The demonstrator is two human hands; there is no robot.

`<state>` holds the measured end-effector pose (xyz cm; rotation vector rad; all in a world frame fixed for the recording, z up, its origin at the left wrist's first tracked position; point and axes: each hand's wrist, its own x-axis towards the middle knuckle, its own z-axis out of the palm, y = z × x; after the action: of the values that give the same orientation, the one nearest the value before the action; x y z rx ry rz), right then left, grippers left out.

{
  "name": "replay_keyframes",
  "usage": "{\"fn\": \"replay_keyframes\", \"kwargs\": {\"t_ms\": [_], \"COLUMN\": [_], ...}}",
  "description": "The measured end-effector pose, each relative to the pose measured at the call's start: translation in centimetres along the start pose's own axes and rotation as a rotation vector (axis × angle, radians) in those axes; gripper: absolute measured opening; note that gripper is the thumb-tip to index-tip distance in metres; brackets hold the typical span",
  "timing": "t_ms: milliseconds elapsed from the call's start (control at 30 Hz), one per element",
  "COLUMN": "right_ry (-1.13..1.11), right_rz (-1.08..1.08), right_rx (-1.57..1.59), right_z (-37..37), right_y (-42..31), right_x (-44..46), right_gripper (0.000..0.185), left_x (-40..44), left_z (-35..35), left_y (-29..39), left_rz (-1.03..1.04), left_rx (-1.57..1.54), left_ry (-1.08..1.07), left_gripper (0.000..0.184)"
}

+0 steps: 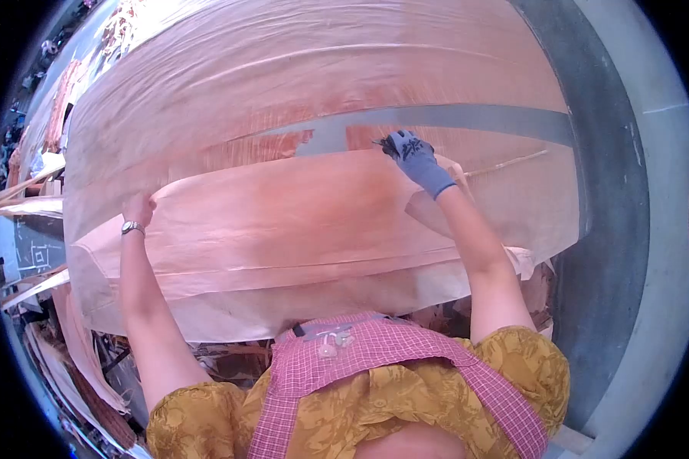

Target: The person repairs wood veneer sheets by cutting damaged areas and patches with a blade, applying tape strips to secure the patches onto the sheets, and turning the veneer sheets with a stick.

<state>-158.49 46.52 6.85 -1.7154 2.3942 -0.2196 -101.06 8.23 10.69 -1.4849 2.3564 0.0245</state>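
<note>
A thin, pinkish wood veneer sheet [283, 206] lies in front of me, folded over on itself with its curved far edge running between my hands. My left hand [139, 206], bare and with a watch on the wrist, has its fingers closed on the sheet's left end. On my right hand [413, 157] is a blue-grey glove with black marks. Its fingers are closed around a small dark pointed tool [383, 143] at the sheet's far edge; the tool's kind is not clear. Near my right forearm the sheet has a loose flap [429, 210].
More large veneer [298, 69] spreads across the far side, with a grey strip [467, 115] showing between layers. A grey surface [605, 229] borders the right. Veneer scraps and strips [34, 206] lie at the left, and broken pieces [230, 359] lie below the near edge.
</note>
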Motion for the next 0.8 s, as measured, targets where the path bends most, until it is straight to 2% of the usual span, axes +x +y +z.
{"fn": "replay_keyframes", "kwargs": {"t_ms": [67,233,433,567,800], "right_ry": [0.008,0.086,0.154,0.132,0.130], "right_rz": [-0.014,-0.088,-0.061,-0.062,-0.027], "right_rx": [0.008,0.090,0.066,0.015,-0.041], "right_z": [0.2,2.6,3.9,4.4,3.2], "right_y": [0.3,2.3,2.4,1.9,0.8], "right_x": [1.8,4.2,6.0,6.6,6.1], "right_gripper": [0.027,0.024,0.019,0.027,0.024], "left_x": [1.0,4.8,7.4,8.3,9.1], "left_z": [-1.6,0.4,2.4,3.7,3.7], "left_y": [2.7,3.9,4.6,4.1,5.0], "left_rz": [-0.057,-0.064,-0.090,-0.054,-0.061], "left_rx": [0.113,0.110,0.149,0.169,0.215], "left_ry": [0.014,0.035,0.084,0.139,0.070], "left_gripper": [0.013,0.012,0.013,0.013,0.013]}}
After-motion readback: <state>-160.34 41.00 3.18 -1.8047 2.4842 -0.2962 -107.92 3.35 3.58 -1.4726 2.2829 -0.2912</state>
